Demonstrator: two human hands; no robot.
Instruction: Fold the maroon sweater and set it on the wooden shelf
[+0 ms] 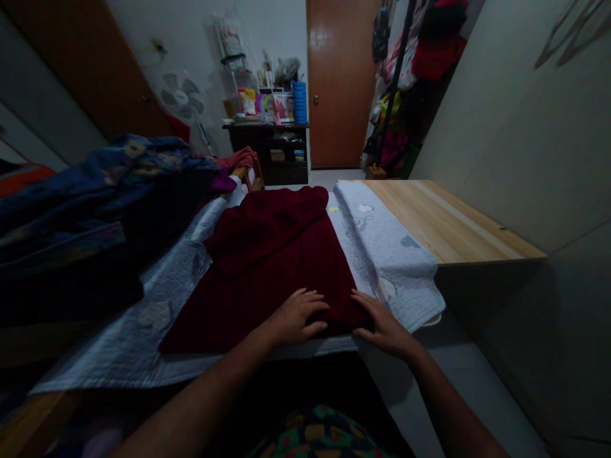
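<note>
A dark red garment lies spread on a pale quilted mat, its far part folded over itself. My left hand rests on the garment near its front edge, fingers stretched out and slightly apart. At the garment's right front corner is my right hand, with its fingers extended along the edge. Neither hand grips anything that I can see. To the right, the mat has a raised, folded-over part with pale printed shapes.
Dark and blue patterned clothes are heaped at the left. A wooden board extends on the right beside a pale panel. Farther back stand a fan, a dark cabinet, a brown door and hanging bags.
</note>
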